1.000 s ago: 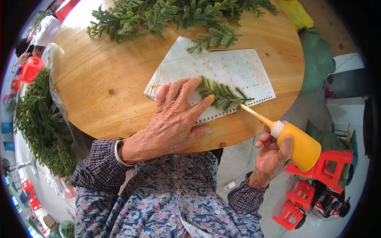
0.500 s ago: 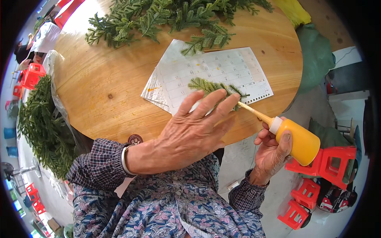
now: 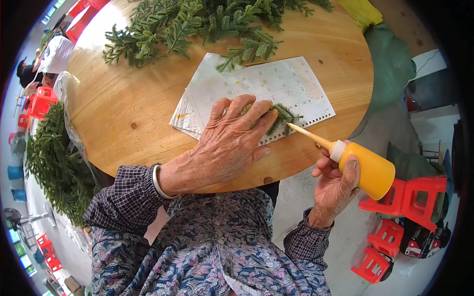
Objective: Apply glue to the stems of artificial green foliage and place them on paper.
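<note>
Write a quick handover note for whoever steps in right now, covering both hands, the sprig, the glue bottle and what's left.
Left hand: flat on the small green sprig, pinning it to the calendar sheet on the round wooden table.
Right hand: grips the orange squeeze bottle, nozzle tip at the sprig's right end.
Done: sprig laid on the sheet.
Left: no glue visible on it yet; more sprigs are piled at the table's far side.

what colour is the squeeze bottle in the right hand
Orange-yellow bottle with a white collar and pale nozzle, seen in the head view.
</note>
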A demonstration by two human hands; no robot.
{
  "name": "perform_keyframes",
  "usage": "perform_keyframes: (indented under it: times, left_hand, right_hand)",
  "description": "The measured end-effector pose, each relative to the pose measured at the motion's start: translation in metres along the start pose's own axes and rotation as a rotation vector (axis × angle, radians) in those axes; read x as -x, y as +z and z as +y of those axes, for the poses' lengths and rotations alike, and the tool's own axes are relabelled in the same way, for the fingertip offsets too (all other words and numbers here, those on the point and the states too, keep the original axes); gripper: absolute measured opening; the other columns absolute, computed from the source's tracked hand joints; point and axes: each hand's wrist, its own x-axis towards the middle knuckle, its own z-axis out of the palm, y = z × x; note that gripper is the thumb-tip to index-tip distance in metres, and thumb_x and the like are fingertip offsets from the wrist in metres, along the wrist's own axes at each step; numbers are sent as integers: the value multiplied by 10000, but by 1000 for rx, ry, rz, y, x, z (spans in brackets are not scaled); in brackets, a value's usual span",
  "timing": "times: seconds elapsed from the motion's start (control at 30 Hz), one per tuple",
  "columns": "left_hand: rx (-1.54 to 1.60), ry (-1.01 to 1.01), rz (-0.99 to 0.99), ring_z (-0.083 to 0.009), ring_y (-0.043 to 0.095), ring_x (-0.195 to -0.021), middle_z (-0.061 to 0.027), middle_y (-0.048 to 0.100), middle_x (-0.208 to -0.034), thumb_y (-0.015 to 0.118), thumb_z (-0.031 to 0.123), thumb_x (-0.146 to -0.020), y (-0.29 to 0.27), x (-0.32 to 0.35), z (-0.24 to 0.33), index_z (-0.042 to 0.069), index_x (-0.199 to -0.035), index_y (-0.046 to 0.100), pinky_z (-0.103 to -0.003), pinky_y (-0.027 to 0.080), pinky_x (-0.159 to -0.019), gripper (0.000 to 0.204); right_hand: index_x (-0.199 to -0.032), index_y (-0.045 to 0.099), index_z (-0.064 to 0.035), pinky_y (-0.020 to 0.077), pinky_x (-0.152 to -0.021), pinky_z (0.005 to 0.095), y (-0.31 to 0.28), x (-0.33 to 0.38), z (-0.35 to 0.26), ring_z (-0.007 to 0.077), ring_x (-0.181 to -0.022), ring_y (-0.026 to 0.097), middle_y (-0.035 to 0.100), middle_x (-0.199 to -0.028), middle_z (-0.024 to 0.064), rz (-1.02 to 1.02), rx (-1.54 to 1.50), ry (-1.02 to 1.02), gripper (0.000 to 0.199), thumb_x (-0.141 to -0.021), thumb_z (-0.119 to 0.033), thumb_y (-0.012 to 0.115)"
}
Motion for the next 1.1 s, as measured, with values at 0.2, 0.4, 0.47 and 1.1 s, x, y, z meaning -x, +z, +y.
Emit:
perform_keyframes:
  times: [0.2,0.4,0.47,1.1]
  left_hand:
    - [5,-4,0,-248,397,-1134,-82,423,-1263,675,246,-717,-3,1,2,31,-1184,516,-375,287,-977,538]
    - [54,-29,-59,-256,380,-1202,-75,413,-1330,639,260,-791,-5,1,3,31,-1235,509,-388,277,-1008,516]
    - [65,-9,-17,-252,392,-1154,-79,426,-1272,658,242,-744,-2,2,2,24,-1201,514,-378,280,-994,527]
    - [52,-4,-3,-245,399,-1145,-69,441,-1246,648,223,-767,-7,5,5,116,-1217,506,-432,228,-1011,484]
  right_hand:
    - [-1178,500,44,472,-423,218,1,-1,0,150,-551,581,635,-810,174,17,6,-1,438,-876,-257,597]
    - [-1165,511,41,462,-412,209,-2,-4,0,145,-531,580,648,-801,183,17,0,-12,439,-879,-282,591]
    - [-1159,516,41,452,-402,195,-1,-5,2,135,-507,579,659,-791,191,38,17,-18,459,-887,-323,579]
    - [-1126,543,20,400,-348,182,-19,-16,-7,114,-470,550,643,-735,167,143,-149,20,512,-871,-423,569]
